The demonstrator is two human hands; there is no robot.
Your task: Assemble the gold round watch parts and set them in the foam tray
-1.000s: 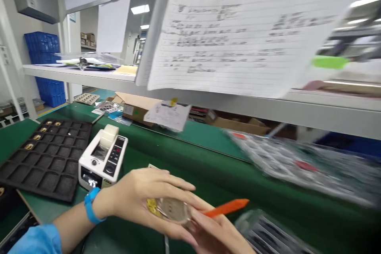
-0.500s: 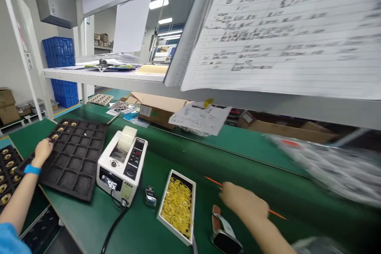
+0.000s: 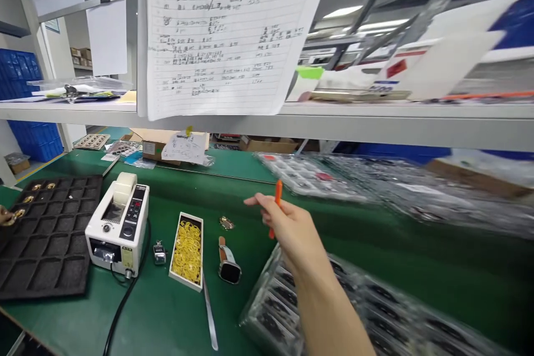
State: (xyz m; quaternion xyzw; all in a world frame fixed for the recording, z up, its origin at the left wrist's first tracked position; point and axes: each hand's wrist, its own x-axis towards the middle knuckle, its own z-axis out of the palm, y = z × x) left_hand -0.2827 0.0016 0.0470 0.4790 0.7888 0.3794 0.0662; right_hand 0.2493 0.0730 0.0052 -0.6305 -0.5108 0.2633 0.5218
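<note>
My right hand (image 3: 290, 228) is raised over the green mat, shut on an orange plastic stick (image 3: 277, 207) that stands upright in the fingers. A small gold-coloured round piece (image 3: 226, 223) lies on the mat left of that hand, not touching it. Below it rests a smartwatch with a tan strap (image 3: 228, 261). At the far left edge, only the fingers of my left hand (image 3: 5, 216) show, next to a black foam tray (image 3: 50, 250) with gold pieces in some cells. What those fingers hold is hidden.
A white tape dispenser (image 3: 119, 222), a tally counter (image 3: 159, 253), a box of yellow rubber bands (image 3: 186, 250) and tweezers (image 3: 209, 314) sit on the mat. Plastic-wrapped trays (image 3: 334, 300) lie at lower right. A handwritten sheet (image 3: 217, 33) hangs from a white shelf (image 3: 354, 125).
The view has swung right, shifting everything left. My left hand has moved left, nearly out of view. My right hand has risen, with the orange stick now upright.
</note>
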